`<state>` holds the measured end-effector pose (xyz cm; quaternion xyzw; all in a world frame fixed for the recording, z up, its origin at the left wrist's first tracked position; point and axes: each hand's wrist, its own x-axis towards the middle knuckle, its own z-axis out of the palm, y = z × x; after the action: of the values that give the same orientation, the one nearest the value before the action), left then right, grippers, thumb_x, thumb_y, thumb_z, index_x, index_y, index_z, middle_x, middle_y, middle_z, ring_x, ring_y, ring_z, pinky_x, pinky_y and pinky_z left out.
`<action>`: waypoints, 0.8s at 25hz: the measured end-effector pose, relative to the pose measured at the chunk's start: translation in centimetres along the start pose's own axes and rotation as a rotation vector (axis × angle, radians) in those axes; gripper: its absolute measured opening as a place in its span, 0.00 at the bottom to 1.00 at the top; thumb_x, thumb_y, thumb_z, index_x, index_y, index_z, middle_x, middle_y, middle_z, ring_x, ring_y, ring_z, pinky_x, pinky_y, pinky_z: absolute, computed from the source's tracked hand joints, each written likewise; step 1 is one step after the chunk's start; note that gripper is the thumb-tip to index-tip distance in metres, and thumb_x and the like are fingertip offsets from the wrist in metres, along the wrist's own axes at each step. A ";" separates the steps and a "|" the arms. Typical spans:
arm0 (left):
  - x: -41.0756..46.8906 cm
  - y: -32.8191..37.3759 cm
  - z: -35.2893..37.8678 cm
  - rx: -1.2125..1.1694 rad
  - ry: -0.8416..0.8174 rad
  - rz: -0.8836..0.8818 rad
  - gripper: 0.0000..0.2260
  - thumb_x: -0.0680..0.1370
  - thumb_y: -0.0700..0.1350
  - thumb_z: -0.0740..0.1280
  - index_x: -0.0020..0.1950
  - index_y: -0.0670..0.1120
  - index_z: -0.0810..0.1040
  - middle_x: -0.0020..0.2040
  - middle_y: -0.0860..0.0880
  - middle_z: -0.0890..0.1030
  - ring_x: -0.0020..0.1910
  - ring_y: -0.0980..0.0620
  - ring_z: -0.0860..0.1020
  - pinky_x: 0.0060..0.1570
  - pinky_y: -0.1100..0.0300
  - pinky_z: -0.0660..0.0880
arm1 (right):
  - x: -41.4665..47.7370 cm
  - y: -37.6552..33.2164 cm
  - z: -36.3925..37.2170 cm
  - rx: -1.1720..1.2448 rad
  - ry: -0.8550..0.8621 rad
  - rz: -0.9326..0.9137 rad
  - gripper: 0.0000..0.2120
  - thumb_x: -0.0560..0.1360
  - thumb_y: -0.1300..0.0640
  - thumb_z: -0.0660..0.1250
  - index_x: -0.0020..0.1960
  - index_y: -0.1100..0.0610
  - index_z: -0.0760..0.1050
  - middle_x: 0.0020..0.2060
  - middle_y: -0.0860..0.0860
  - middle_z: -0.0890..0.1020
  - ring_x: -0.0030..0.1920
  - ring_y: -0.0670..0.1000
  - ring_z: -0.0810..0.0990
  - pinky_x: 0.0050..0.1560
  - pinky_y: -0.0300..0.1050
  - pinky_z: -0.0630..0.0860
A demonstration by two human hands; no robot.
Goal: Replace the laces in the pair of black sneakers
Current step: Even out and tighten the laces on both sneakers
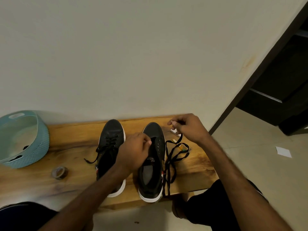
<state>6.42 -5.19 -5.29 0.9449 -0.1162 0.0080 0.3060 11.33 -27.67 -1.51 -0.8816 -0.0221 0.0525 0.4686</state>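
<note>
Centre frame, my left hand [133, 152] grips the unlaced sneaker [156, 130] with curled fingers [146, 141]; further right, my right hand [187, 128] pinches the black lace [173, 157].

On the wooden counter [75, 147], the left hand [135, 150] gripped the unlaced black white-soled sneaker [160, 147] while the right hand [188, 127] pinched a loose flat black lace [173, 155] beside it.

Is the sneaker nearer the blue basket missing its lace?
No: the sneaker by the blue basket has a black lace crossing its eyelets; only the other sneaker shows bare eyelets.
</note>
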 end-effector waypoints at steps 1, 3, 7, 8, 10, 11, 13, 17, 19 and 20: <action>1.2 -0.8 0.8 -0.015 -0.035 -0.040 0.08 0.82 0.50 0.61 0.56 0.51 0.79 0.50 0.55 0.75 0.52 0.55 0.75 0.49 0.59 0.74 | 0.3 0.4 0.5 -0.087 -0.068 -0.010 0.07 0.78 0.62 0.69 0.52 0.56 0.84 0.39 0.44 0.84 0.38 0.39 0.81 0.42 0.34 0.76; 2.5 -2.0 2.7 -0.053 -0.102 -0.088 0.10 0.82 0.49 0.63 0.59 0.49 0.79 0.53 0.53 0.76 0.54 0.53 0.75 0.54 0.57 0.74 | 0.8 1.4 1.7 -0.139 -0.161 -0.007 0.07 0.74 0.62 0.74 0.51 0.55 0.84 0.38 0.46 0.85 0.38 0.38 0.82 0.40 0.29 0.75; 3.5 -2.7 4.9 -0.035 -0.155 -0.083 0.14 0.79 0.49 0.67 0.64 0.50 0.78 0.56 0.51 0.71 0.58 0.52 0.71 0.59 0.52 0.74 | 2.1 2.8 3.3 -0.135 -0.215 0.080 0.02 0.73 0.64 0.75 0.44 0.59 0.83 0.36 0.51 0.86 0.37 0.44 0.85 0.38 0.34 0.79; 3.7 -2.6 5.2 0.001 -0.156 -0.083 0.15 0.78 0.49 0.67 0.65 0.51 0.78 0.56 0.51 0.71 0.58 0.52 0.71 0.58 0.51 0.74 | 2.4 3.0 3.4 -0.153 -0.221 0.091 0.02 0.73 0.63 0.74 0.43 0.59 0.83 0.35 0.50 0.86 0.36 0.43 0.84 0.37 0.34 0.80; 4.2 -2.4 5.6 0.014 -0.137 -0.098 0.15 0.77 0.49 0.68 0.63 0.52 0.79 0.56 0.50 0.71 0.58 0.52 0.71 0.58 0.51 0.75 | 2.7 3.2 3.6 -0.227 -0.231 0.085 0.04 0.73 0.63 0.73 0.41 0.56 0.83 0.34 0.48 0.84 0.32 0.38 0.81 0.32 0.29 0.74; 4.6 -2.5 5.7 -0.003 -0.116 -0.100 0.14 0.76 0.48 0.70 0.61 0.53 0.80 0.56 0.51 0.72 0.57 0.52 0.72 0.57 0.52 0.75 | 2.6 3.3 3.7 -0.239 -0.241 0.079 0.04 0.73 0.62 0.72 0.41 0.55 0.82 0.35 0.46 0.84 0.32 0.37 0.79 0.32 0.29 0.72; 5.2 -2.8 6.1 -0.007 -0.094 -0.072 0.11 0.75 0.50 0.72 0.57 0.55 0.81 0.54 0.52 0.74 0.54 0.54 0.74 0.55 0.52 0.77 | 2.4 3.4 4.1 -0.215 -0.257 0.075 0.03 0.73 0.61 0.72 0.43 0.54 0.83 0.38 0.46 0.84 0.37 0.39 0.80 0.37 0.32 0.74; 5.7 -3.0 6.4 -0.039 -0.092 -0.048 0.09 0.74 0.51 0.73 0.54 0.55 0.82 0.51 0.53 0.76 0.51 0.54 0.75 0.52 0.52 0.78 | 2.7 4.0 4.4 -0.203 -0.210 0.072 0.02 0.73 0.61 0.73 0.44 0.55 0.83 0.40 0.47 0.84 0.42 0.43 0.82 0.41 0.34 0.78; 5.5 -2.9 6.7 -0.056 -0.068 -0.054 0.09 0.74 0.49 0.73 0.54 0.55 0.83 0.51 0.53 0.76 0.51 0.54 0.75 0.52 0.52 0.77 | 2.9 4.2 4.6 -0.224 -0.193 0.067 0.02 0.73 0.62 0.73 0.44 0.56 0.83 0.40 0.47 0.84 0.41 0.43 0.81 0.39 0.32 0.76; 5.5 -2.8 6.8 -0.059 -0.064 -0.059 0.08 0.74 0.48 0.73 0.53 0.54 0.83 0.51 0.53 0.76 0.51 0.54 0.75 0.52 0.53 0.77 | 2.9 4.2 4.7 -0.244 -0.193 0.055 0.02 0.73 0.62 0.73 0.44 0.56 0.83 0.39 0.47 0.83 0.41 0.44 0.81 0.39 0.33 0.77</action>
<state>12.02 -8.09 -11.93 0.9382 -0.0981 -0.0347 0.3300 13.61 -25.88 -7.82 -0.9232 -0.0490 0.1467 0.3519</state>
